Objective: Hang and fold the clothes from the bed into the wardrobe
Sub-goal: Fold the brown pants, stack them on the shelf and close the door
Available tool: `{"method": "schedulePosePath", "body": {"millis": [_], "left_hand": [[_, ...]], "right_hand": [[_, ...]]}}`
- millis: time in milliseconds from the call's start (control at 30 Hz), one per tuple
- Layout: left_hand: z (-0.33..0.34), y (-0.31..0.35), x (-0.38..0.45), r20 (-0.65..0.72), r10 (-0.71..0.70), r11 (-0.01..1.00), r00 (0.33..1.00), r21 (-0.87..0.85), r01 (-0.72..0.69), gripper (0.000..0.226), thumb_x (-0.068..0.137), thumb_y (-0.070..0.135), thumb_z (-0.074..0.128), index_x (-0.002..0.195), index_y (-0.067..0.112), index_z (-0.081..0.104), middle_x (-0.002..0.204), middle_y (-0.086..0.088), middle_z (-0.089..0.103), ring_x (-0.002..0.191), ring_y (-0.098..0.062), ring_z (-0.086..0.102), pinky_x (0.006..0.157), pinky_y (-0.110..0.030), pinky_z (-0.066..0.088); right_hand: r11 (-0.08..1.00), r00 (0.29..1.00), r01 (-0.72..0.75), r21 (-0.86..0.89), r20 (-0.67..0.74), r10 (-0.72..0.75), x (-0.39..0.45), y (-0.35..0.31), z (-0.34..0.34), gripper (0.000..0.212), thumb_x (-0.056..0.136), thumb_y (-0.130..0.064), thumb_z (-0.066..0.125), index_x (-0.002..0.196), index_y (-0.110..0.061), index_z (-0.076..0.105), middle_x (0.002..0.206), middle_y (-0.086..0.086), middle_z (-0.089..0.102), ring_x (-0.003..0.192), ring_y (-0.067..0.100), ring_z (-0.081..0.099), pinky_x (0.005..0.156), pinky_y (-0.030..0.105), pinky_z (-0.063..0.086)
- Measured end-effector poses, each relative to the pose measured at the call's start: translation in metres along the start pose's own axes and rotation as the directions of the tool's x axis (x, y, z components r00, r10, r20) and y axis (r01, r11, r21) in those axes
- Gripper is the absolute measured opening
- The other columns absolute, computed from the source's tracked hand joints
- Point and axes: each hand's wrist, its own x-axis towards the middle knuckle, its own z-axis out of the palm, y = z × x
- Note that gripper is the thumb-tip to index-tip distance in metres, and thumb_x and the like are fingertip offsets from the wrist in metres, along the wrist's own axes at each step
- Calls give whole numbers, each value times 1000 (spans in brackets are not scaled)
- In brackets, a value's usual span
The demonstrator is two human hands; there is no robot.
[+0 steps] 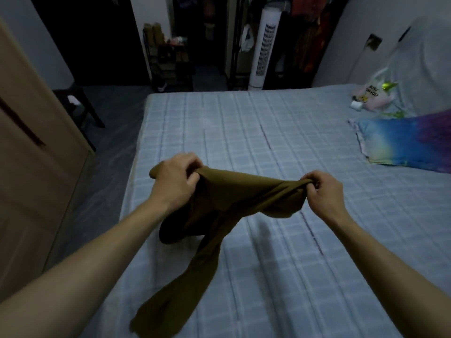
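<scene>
An olive-brown garment [219, 206] hangs stretched between my two hands above the bed [280, 147]. My left hand [175, 178] grips its upper left edge with curled fingers. My right hand [322, 189] pinches the bunched upper right edge. A long, narrow part of the garment trails down onto the checked bedsheet toward the lower left. The wooden wardrobe [31, 167] stands at the left edge of the view, its doors closed.
A tie-dye blue and purple pillow [405, 142] lies at the bed's right side, with a plastic bag [373, 93] behind it. A white tower fan [263, 45], hanging clothes [310, 32] and a dark shoe rack [170, 64] stand beyond the bed's far end.
</scene>
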Motion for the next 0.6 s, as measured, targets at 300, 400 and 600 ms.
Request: {"method": "schedulePosePath", "body": {"millis": [300, 400, 600], "left_hand": [[77, -25, -103, 500, -173, 982, 849, 152, 111, 16, 87, 25, 66, 102, 26, 64, 96, 10, 55, 94, -13, 58, 80, -28, 48], [69, -47, -97, 424, -284, 957, 860, 171, 232, 15, 87, 19, 65, 102, 22, 67, 101, 2, 65, 93, -16, 62, 83, -34, 53], [64, -95, -94, 371, -434, 901, 821, 164, 402, 11, 88, 15, 64, 88, 25, 67, 93, 6, 69, 77, -7, 63, 69, -25, 52]], "right_hand": [[965, 816, -59, -257, 544, 195, -99, 65, 57, 21, 82, -13, 71, 103, -11, 70, 104, 8, 69, 90, 22, 66, 81, 27, 46], [979, 823, -59, -195, 545, 158, -103, 53, 73, 21, 86, -16, 68, 107, -11, 68, 106, 7, 67, 86, 17, 62, 78, 25, 45], [995, 823, -33, -91, 562, 79, -91, 22, 115, 20, 90, -21, 65, 108, -12, 67, 104, 3, 66, 85, 13, 60, 77, 23, 44]]}}
